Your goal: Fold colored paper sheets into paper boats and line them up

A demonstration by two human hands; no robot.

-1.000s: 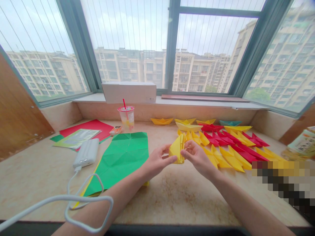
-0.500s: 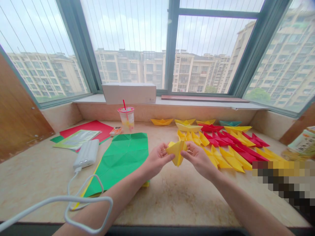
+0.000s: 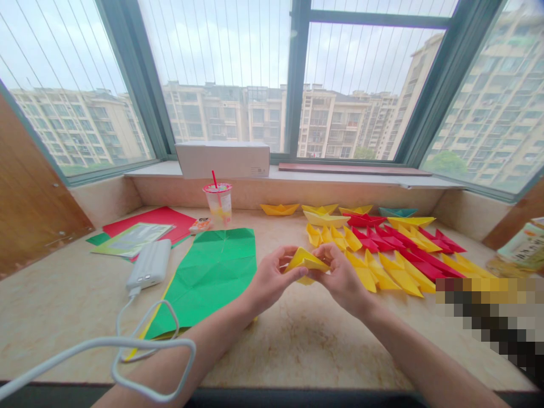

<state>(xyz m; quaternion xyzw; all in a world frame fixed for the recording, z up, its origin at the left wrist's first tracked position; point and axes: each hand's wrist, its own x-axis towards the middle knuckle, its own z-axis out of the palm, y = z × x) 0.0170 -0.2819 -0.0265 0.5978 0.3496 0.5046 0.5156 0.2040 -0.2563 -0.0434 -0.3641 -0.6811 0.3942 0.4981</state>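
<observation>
A small piece of folded yellow paper [image 3: 306, 259] is held up above the counter between both hands. My left hand [image 3: 274, 277] pinches its left side, thumb in front and fingers curled behind. On the opposite side, my right hand [image 3: 340, 275] grips the paper in the same way. Its top rises to a point, and its lower part is partly covered by the thumbs. Just beyond my right hand lie yellow folded paper boats [image 3: 403, 275] and red ones [image 3: 376, 241]. Green paper sheets [image 3: 212, 277] with crease lines lie left of my left hand.
A white power bank [image 3: 149, 264] with a white cable [image 3: 187, 362] sits at left, the cable looping over my left forearm. Behind stand a plastic cup with a red straw [image 3: 219, 204] and a white box [image 3: 223, 160]. A yellow boat [image 3: 279, 210] rests by the back wall.
The yellow paper has turned in my hands: its front hung down in a point and now shows a raised peak with an opened fold. Both hands stay in nearly the same place.
</observation>
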